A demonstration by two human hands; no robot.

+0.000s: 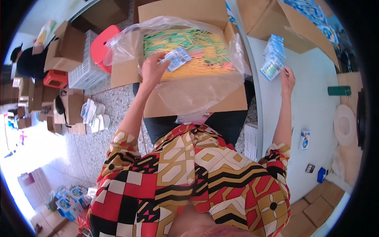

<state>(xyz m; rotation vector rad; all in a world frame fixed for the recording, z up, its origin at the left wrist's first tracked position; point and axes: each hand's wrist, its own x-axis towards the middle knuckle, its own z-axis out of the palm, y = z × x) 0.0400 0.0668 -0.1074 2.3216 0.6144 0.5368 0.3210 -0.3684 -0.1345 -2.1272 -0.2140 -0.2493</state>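
My left hand (153,72) is over the open carton, thumb and fingers closed on a small blue-and-white packet (178,58). Below that packet, thin sticks (189,43) in green, yellow, orange and pink fill the clear plastic liner (193,93) inside the cardboard carton (233,98). On the white table to the right lies an overlapping row of similar packets (274,55). My right hand (288,82) is at the near end of this row, its curled fingertips pinching the edge of the nearest packet. The carton stands between my knees and the table edge.
Another carton (260,19) sits at the table's far end, beside a heap of blue packets (312,14). A single packet (304,139) and a green cylinder (339,91) lie farther right. Left are a red stool (104,47), a white crate (83,63) and stacked boxes (69,106).
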